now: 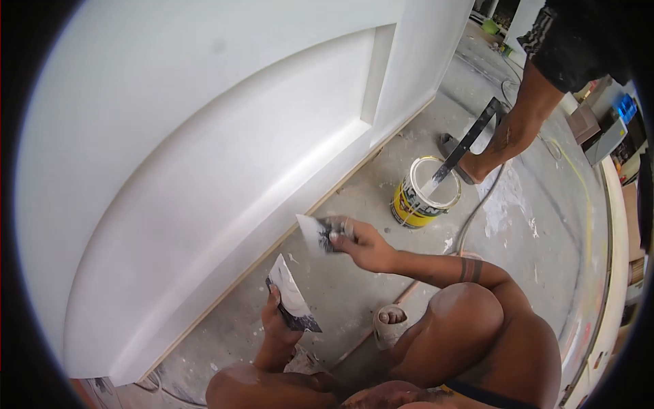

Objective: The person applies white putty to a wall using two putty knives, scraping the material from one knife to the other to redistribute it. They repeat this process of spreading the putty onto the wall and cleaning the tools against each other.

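Note:
My left hand (pixel 278 326) grips a wide putty knife (pixel 291 292) with white putty along its blade, held up over the floor. In my right hand (pixel 371 247) is a second putty knife (pixel 313 233), its pale blade pointing left toward the white panelled wall (pixel 225 150). Both blades are apart from the wall and from each other. The wall has a recessed panel with a raised border, and a thin light-brown strip (pixel 272 240) runs along its bottom edge.
A yellow-labelled can (pixel 413 202) stands right of the wall, a dark frame-like tool (pixel 470 140) leaning over its rim. Behind it is another person's leg (pixel 521 126). A hose (pixel 481 208) crosses the stained concrete floor (pixel 538 238). My knees and sandalled foot are close below.

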Demonstrator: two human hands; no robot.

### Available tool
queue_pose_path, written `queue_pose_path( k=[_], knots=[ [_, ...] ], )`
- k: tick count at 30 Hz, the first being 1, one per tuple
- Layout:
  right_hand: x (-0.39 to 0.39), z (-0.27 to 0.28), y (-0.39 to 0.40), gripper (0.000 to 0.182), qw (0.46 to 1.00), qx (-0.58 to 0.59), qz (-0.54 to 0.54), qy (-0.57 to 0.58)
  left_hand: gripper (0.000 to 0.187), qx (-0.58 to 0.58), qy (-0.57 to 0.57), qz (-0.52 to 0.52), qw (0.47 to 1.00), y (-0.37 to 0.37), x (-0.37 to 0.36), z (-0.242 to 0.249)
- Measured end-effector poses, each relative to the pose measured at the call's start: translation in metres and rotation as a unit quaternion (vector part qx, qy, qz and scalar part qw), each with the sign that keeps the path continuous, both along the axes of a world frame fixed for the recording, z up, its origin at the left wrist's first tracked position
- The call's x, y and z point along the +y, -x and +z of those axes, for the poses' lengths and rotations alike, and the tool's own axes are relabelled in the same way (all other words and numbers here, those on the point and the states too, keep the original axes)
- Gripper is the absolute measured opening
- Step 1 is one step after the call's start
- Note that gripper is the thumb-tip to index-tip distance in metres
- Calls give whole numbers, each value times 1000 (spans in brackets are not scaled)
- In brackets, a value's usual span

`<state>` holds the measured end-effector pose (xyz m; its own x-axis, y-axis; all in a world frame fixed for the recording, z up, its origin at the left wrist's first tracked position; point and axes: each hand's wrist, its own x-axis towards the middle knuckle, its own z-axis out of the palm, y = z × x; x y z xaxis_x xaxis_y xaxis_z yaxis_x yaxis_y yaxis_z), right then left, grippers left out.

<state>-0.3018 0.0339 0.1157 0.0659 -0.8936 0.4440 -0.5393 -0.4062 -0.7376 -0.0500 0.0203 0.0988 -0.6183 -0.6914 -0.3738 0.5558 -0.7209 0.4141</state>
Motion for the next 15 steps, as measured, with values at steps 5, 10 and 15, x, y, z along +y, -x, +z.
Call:
queue_pose_path(
  k=[5,10,15],
  knots=[
    [-8,30,-22,34,828,-476,-86,-285,49,16,-35,-82,996,22,12,1],
    [29,-63,-35,34,922,-271,85,-262,52,48,23,-75,996,12,-1,-11],
    [21,-27,-2,30,883,-285,25,-373,64,48,26,-66,996,6,-4,-9]
  ],
)
